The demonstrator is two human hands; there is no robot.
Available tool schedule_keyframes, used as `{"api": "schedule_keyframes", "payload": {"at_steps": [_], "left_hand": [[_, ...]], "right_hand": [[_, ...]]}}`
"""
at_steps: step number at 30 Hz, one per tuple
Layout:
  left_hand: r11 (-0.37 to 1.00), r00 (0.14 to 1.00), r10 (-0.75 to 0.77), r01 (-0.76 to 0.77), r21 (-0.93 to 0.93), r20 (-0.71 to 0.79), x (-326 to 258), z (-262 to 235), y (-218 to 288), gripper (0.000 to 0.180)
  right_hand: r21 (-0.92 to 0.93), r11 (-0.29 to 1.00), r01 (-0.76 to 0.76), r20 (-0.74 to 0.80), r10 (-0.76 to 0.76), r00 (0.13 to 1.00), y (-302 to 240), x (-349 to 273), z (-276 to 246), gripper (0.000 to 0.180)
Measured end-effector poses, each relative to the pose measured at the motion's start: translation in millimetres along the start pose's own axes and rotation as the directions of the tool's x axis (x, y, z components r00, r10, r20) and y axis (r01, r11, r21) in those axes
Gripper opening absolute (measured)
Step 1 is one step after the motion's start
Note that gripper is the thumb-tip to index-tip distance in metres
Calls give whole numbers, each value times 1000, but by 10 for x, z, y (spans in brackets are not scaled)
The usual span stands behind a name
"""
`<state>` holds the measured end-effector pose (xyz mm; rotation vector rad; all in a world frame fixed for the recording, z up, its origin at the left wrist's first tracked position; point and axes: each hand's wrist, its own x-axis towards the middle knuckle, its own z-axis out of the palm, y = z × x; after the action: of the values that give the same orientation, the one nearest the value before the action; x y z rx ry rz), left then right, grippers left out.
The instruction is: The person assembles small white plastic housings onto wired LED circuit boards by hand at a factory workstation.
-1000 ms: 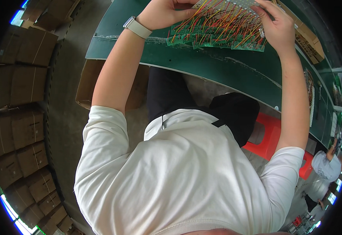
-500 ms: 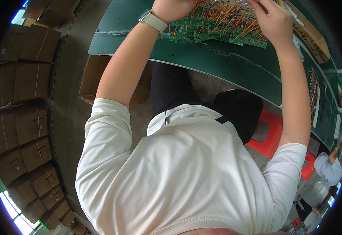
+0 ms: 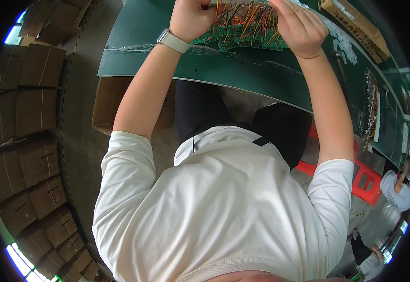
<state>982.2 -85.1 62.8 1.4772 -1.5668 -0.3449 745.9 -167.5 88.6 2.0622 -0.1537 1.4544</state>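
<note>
Green circuit boards (image 3: 252,40) lie in an overlapping row on the green table, with many red, orange, yellow and dark wires standing up from them. My left hand (image 3: 192,19), with a watch (image 3: 173,41) on its wrist, is closed at the left end of the row; its fingertips are partly cut off by the picture's top edge. At the right end, my right hand (image 3: 303,29) has thumb and fingers pressed together above the wires. A pale strip shows between the hands along the top edge. What each hand grips I cannot make out.
The green table (image 3: 139,61) curves across the top. Right of my hands are a flattened cardboard piece (image 3: 355,28), a dark long-handled tool (image 3: 341,68) and another wired row (image 3: 372,108). Red stools (image 3: 367,183), a co-worker (image 3: 397,190) and stacked cartons (image 3: 35,113) stand around.
My right hand has come left, nearer my left hand. Its thumb and fingers are now pressed together lower over the wires. The whole view has shifted slightly, and the dark tool has come into sight.
</note>
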Motion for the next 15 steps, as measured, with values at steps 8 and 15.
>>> {"api": "schedule_keyframes", "payload": {"at_steps": [8, 15], "left_hand": [[993, 999, 9, -13, -116, -40, -67, 48, 87, 10], [966, 968, 252, -250, 70, -19, -34, -99, 61, 15]], "right_hand": [[-47, 999, -5, 34, 7, 999, -66, -27, -60, 14], [400, 854, -333, 257, 244, 935, 139, -58, -28, 13]]}}
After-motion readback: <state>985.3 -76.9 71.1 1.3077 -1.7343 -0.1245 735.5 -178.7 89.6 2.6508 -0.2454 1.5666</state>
